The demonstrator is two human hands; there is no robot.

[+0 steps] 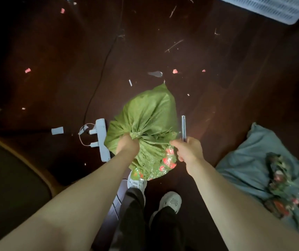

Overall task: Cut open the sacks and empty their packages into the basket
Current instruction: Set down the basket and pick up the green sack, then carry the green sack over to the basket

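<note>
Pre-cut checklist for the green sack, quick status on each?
1. Left hand gripping the green sack at its bunched neck: ok.
2. Right hand holding the cutter: ok.
3. Blade exposed: cannot tell.
4. Cutter clear of the left hand: ok, it sits on the sack's other side.
5. Basket within tipping range: not ok, it is far off at the top right.
6. Feet clear of the sack: not ok, one shoe is under it.

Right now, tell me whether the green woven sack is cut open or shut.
Open at its near end: packages with red print show through a gap in the green woven sack.
</note>
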